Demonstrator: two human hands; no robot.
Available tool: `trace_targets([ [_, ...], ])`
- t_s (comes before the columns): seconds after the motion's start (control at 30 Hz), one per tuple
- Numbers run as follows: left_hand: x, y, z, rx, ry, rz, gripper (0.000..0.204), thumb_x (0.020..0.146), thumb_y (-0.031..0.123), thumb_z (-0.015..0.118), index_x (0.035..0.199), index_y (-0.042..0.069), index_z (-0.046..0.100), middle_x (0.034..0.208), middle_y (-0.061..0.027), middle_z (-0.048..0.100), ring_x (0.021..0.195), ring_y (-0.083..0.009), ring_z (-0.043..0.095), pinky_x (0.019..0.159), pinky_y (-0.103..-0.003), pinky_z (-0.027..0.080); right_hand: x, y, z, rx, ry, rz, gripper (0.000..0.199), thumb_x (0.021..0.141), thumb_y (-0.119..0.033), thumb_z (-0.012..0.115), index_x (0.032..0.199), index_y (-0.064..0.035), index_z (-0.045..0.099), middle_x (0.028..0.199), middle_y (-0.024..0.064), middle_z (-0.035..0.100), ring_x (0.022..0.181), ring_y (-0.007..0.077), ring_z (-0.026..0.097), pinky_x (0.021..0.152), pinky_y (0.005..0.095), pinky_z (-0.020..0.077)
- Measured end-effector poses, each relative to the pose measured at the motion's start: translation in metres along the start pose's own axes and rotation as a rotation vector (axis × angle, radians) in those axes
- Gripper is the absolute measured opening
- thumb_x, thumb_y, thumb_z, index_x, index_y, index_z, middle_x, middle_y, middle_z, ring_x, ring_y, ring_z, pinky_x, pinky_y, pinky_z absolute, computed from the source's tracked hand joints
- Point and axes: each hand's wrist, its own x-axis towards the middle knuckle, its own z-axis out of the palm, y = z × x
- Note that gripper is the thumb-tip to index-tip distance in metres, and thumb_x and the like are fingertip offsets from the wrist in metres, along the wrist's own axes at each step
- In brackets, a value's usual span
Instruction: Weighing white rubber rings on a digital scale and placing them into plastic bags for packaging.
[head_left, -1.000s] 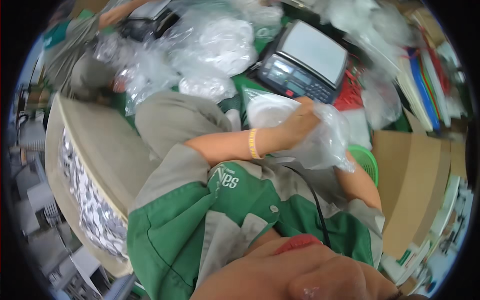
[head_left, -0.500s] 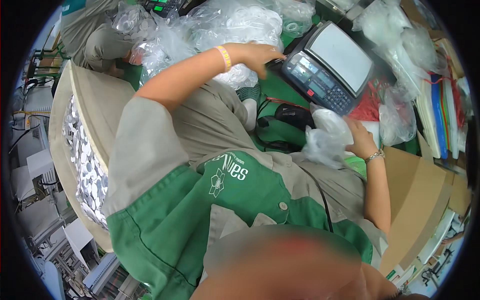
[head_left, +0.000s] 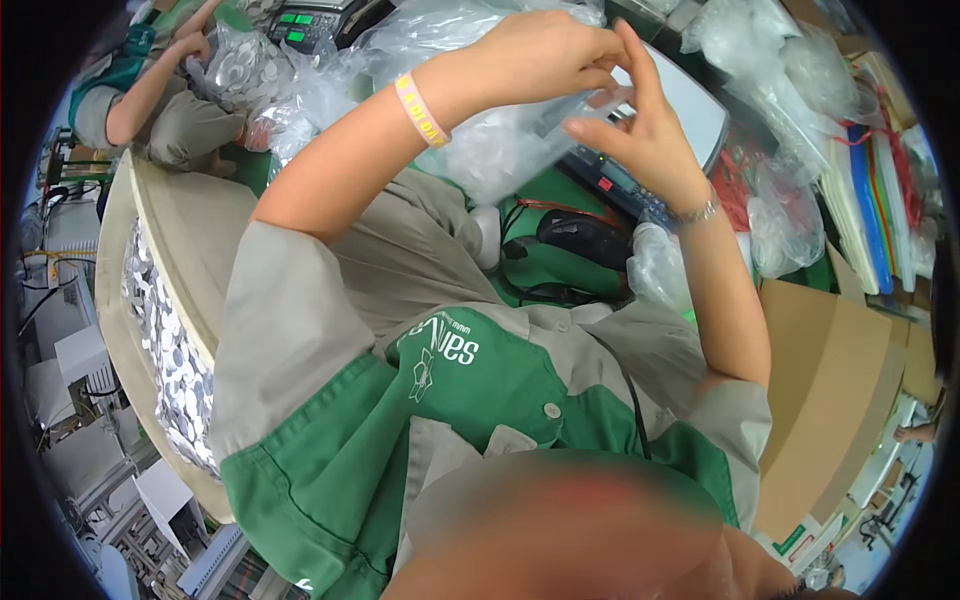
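Head view: my left hand (head_left: 548, 58) pinches a clear bag (head_left: 548, 135); whether my right hand (head_left: 655, 142) grips, I can't tell; slack fingers could drop it.

Clear plastic bag (head_left: 562, 122): thin, limp, partly blurred, raised at a slant between left hand (head_left: 550, 58) and right hand (head_left: 652, 135).

Brn cardbd box (head_left: 820, 395) on R, multi-col. sheets (head_left: 874, 205) stacked nr; co-worker (head_left: 185, 130) upper L.
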Motion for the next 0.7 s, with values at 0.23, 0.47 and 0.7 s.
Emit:
trace_targets([
  [0.23,-0.019,0.005,-0.035,-0.175,0.13,-0.022,0.025,0.079,0.027,0.064,0.083,0.003,0.058,0.06,-0.0082,0.057,0.056,-0.0222,0.056,0.053,-0.031,0.043,0.021,-0.027,-0.046,0.126,-0.082,0.187,0.019,0.085,-0.016,0.056,0.097,-0.0016,0.061,0.071,-0.004,0.053,0.066,0.0037,0.045,0.057,0.0185,0.0351],
  [0.47,-0.012,0.023,-0.031,-0.578,-0.055,-0.359,0.019,0.088,0.019,0.054,0.077,0.004,0.058,0.058,-0.0006,0.053,0.049,-0.0056,0.047,0.046,-0.02,0.037,-0.01,-0.07,-0.07,-1.013,0.231,-0.488,0.035,0.076,-0.01,0.06,0.11,-0.0041,0.056,0.108,0.0143,0.055,0.095,0.0293,0.053,0.084,0.0342,0.0415],
  [0.7,-0.002,0.026,-0.07,-0.158,-0.047,-0.26,0.017,0.081,0.007,0.053,0.094,-0.001,0.061,0.064,-0.0074,0.057,0.052,-0.0145,0.052,0.049,-0.027,0.041,-0.056,-0.016,-0.102,-1.261,-0.527,0.059,0.04,0.065,-0.019,0.071,0.1,-0.0049,0.059,0.088,0.0094,0.059,0.084,0.0272,0.053,0.082,0.0349,0.0391],
])
